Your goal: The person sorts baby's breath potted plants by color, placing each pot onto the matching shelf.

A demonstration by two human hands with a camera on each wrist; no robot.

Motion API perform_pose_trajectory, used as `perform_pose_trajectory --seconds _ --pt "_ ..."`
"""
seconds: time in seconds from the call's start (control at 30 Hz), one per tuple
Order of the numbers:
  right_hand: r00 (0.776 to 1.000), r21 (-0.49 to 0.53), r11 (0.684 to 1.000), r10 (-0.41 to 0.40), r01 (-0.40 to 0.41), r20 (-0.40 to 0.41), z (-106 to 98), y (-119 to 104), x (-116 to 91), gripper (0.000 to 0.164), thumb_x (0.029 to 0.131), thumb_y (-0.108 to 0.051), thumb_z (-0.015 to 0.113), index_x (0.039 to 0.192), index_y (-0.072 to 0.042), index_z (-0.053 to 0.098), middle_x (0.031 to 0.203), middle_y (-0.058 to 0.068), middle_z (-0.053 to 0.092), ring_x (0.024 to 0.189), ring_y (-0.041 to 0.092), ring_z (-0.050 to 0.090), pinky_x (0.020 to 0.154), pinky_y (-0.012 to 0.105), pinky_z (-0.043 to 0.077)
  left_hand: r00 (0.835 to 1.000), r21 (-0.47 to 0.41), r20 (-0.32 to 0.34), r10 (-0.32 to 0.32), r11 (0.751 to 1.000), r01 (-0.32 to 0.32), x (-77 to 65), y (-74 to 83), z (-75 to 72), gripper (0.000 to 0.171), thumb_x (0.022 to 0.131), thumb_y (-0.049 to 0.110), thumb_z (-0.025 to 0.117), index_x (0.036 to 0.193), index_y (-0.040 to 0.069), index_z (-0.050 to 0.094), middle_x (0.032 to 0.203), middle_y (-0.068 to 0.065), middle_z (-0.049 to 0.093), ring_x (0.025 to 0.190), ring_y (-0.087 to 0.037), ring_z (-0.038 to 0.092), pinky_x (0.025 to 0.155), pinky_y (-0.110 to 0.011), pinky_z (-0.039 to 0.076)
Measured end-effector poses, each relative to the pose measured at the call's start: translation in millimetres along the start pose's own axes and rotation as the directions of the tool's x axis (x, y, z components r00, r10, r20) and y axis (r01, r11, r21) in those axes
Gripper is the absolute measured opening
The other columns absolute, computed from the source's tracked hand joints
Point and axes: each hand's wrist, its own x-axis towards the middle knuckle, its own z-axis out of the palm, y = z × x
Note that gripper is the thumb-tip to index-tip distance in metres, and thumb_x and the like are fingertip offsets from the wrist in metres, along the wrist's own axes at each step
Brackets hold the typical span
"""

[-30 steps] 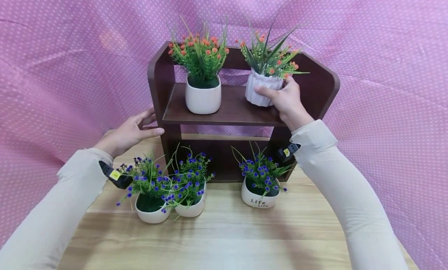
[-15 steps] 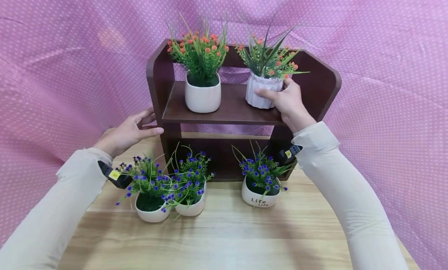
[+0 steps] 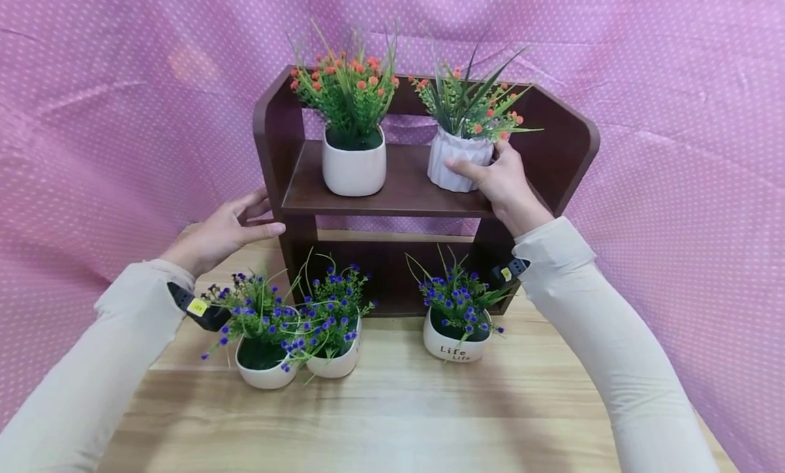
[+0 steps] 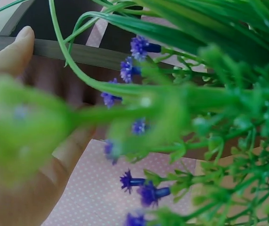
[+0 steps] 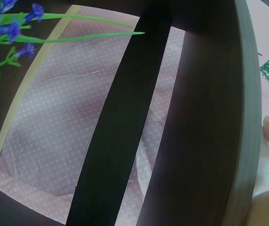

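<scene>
"Currently, how do the hands stand?"

"The right hand (image 3: 505, 187) holds the ribbed pot (image 3: 456, 161) at the right half of the rack (image 3: 405, 183), upper level; whether its base bears fully, I cannot tell. The left hand (image 3: 221, 233) lies spread at the rack's left side."

"Hazards?"

"Possibly a tipped pot, the grip being one-sided. Also, the left wrist camera (image 3: 205, 311) sits against the blue plant (image 3: 260, 323) before the rack's left end; snagged stems could topple it."

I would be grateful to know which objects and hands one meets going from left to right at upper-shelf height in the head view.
The left hand, shelf's left side panel, smooth white pot, ridged white pot, right hand, shelf's right side panel.
</scene>
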Motion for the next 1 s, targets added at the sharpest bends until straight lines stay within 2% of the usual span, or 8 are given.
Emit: perform_pose_trajectory --seconds 0.23,0.43,0.77,0.9,1.0 --pt "1.0 -0.013 1.0 -0.018 0.018 0.001 -1.0 0.4 0.2 0.059 0.079 -0.01 0.078 0.13 -0.007 0.049 0.117 0.003 0.058 0.104 0.014 0.055 0.094 0.029 0.045 1.0 0.048 0.01 -0.026 0.999 0.026 1.2 4.5 -2.3 0.086 0.091 0.026 0.068 0.156 0.022 0.011 0.159 -0.009 0.021 0.144 -0.03 0.023 0.112 -0.056 0.023" --pt "0.999 -0.03 0.999 -0.035 0.035 0.006 0.4 0.6 -2.7 0.059 0.08 -0.011 0.078 0.131 -0.007 0.048 0.118 0.004 0.057 0.105 0.013 0.053 0.093 0.028 0.045 1.0 0.055 0.019 -0.012 0.998 0.011 -0.2 4.7 -3.5 0.086 0.091 0.025 0.068 0.155 0.021 0.012 0.158 -0.01 0.023 0.143 -0.028 0.025 0.113 -0.053 0.024" --pt "0.999 -0.109 0.993 -0.037 0.039 0.02 2.3 3.5 -3.4 0.064 0.082 -0.019 0.077 0.134 -0.008 0.042 0.126 0.007 0.052 0.112 0.016 0.049 0.098 0.029 0.041 0.999 0.092 0.015 -0.044 0.995 0.043 -3.4 7.6 -3.7 0.085 0.092 0.033 0.066 0.155 0.024 0.011 0.159 -0.007 0.018 0.144 -0.031 0.022 0.112 -0.058 0.023" --pt "0.999 -0.092 0.995 -0.036 0.037 0.019 -0.7 0.4 -6.9 0.072 0.083 -0.019 0.075 0.141 -0.007 0.034 0.134 0.011 0.048 0.119 0.018 0.048 0.101 0.029 0.04 0.999 0.103 0.014 -0.045 0.994 0.043 -1.5 7.2 -2.7 0.085 0.091 0.034 0.066 0.155 0.024 0.01 0.16 -0.006 0.017 0.144 -0.031 0.021 0.112 -0.058 0.022" --pt "0.999 -0.104 0.994 -0.028 0.03 0.018 -7.2 -4.6 -15.1 0.087 0.085 -0.024 0.074 0.15 -0.007 0.02 0.149 0.015 0.035 0.134 0.02 0.038 0.11 0.029 0.033 0.999 0.101 0.014 -0.036 0.994 0.034 -0.9 5.9 -1.4 0.085 0.092 0.032 0.065 0.155 0.025 0.009 0.159 -0.007 0.019 0.143 -0.032 0.023 0.112 -0.057 0.024"
